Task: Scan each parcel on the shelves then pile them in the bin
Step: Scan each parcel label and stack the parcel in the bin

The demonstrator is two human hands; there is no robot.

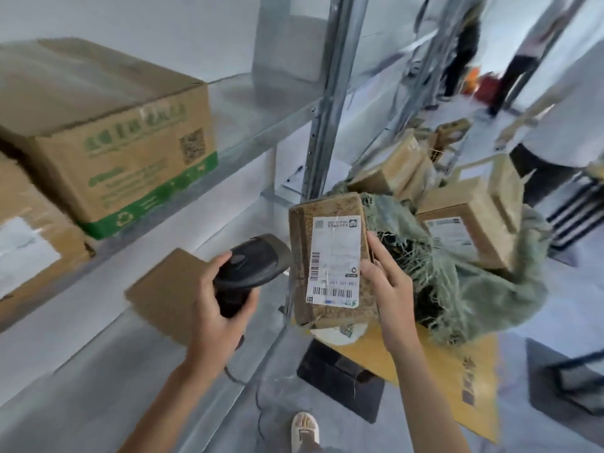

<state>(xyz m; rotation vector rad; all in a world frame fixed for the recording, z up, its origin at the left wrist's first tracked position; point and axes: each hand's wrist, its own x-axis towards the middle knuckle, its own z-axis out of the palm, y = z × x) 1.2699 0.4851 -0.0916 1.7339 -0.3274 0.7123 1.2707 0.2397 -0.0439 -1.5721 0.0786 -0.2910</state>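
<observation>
Parcel (331,259) is sitting upright in my right hand (385,276), fingers curling round its right edge, over the bin (490,282). Looking light, stiff cardboard; edge-gripping, keeping label clear. Left hand (217,305) is gripping the scanner (251,266).

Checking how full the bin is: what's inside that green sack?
Inside the green sack lie several brown parcels, one showing a white label. The parcel held in the right hand covers its near left part; lower layers are hidden.
</observation>
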